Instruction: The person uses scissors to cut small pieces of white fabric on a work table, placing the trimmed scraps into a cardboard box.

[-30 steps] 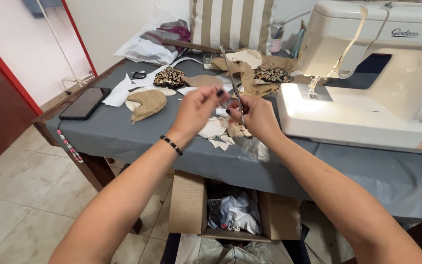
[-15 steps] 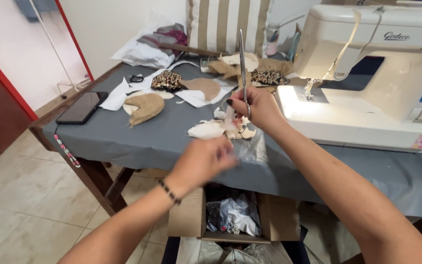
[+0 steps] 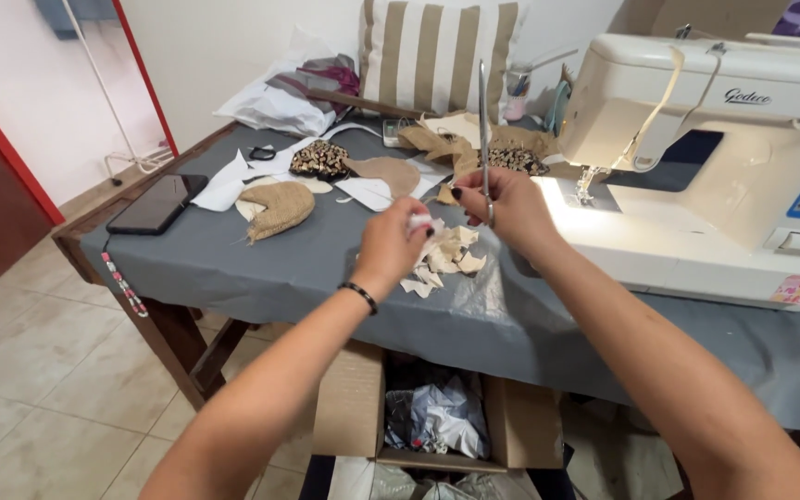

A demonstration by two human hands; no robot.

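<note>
Your right hand (image 3: 509, 206) is gripping long steel scissors (image 3: 483, 120), blades pointing frame-top; your left hand (image 3: 391, 243) is pinching a small white fabric scrap (image 3: 418, 222) just left.

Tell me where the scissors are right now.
In the head view, the scissors point upward in the right hand, just above the fabric scraps, left of the sewing machine.

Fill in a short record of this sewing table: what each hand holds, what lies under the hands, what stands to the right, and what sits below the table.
left hand: pinches a small white scrap
right hand: holds scissors, blades pointing up
under hands: pile of pale scraps on the grey cloth
right side: white sewing machine, lamp lit
left edge: dark phone
below table: open cardboard box with fabric inside
</note>
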